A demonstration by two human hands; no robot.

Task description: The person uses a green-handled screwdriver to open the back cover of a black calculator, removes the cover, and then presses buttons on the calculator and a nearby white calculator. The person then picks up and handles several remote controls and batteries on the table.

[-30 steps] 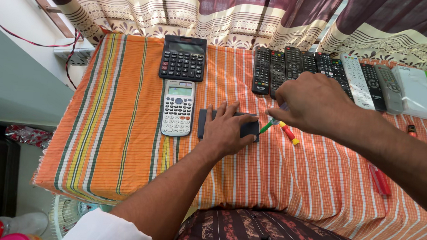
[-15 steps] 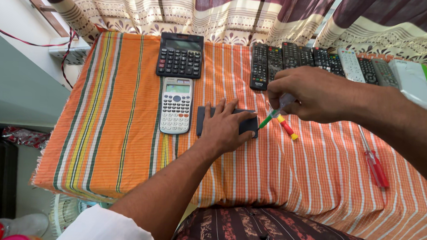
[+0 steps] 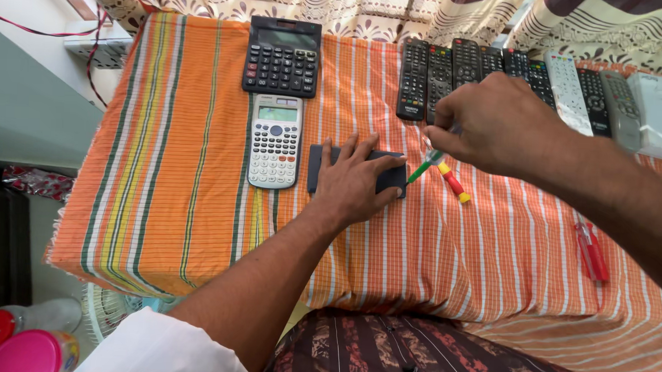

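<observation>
Head view, looking down: a table covered by an orange striped cloth (image 3: 163,165) fills most of the picture. On it, places are best given from the dark flat device (image 3: 390,177) near the middle, lying with its long axis across the table, left to right.

Beyond and to the right of that device a row of remote controls (image 3: 496,74) is laid side by side, each pointing away from the person. Just left of the device a white calculator (image 3: 274,141) lies lengthwise, and beyond that a black calculator (image 3: 283,56). Well to the right of the device a red screwdriver (image 3: 591,251) rests alone.

The device is pressed flat under the left hand (image 3: 353,181), fingers spread open over it, so most of its face is hidden. The right hand (image 3: 494,122) is closed around a green-handled screwdriver (image 3: 423,167), which slants down and leftward with its tip at the device's right end. A red and yellow screwdriver (image 3: 454,183) lies just right of that end.

The work is judged to be at an early stage: the device appears closed, no loose cover or screws can be seen, and whether the tip is seated cannot be told.
</observation>
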